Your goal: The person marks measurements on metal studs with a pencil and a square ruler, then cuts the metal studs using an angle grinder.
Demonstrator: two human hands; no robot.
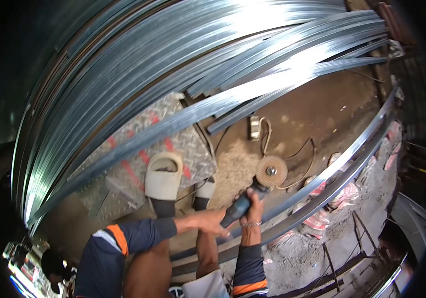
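Apparently held an angle grinder (238, 208) low in front of the body, at the stage of steadying or handling it, as far as could be judged. Clamped the fingers of the right hand (254, 211) around its body, just behind the head. Set the left hand (210, 221) at the rear end, seemingly touching it, but with fingers too blurred to tell whether closed or merely laid there. Pointed the round brown disc (271, 171) away from the knees, over bare floor (292, 124), seemingly apart from the 2 long curved-looking bars (342, 164) alongside. Could not tell from blur alone whether spinning or at rest. Called, in judgement, for a firm 2-handed grip and for care around the thin cord (268, 130) running close to the disc from a white power strip (255, 128).

Rested 2 feet in pale sandals (163, 184) near a patterned sheet (193, 144) with red marks, close to a large stack of shiny metal strips (213, 49). Saw crumpled sacks (344, 196) with red print beside grey rubble (302, 258), beyond the bars.

Found no readable brand or label on the grinder, the disc or the power strip; could make out no words in the red print either.
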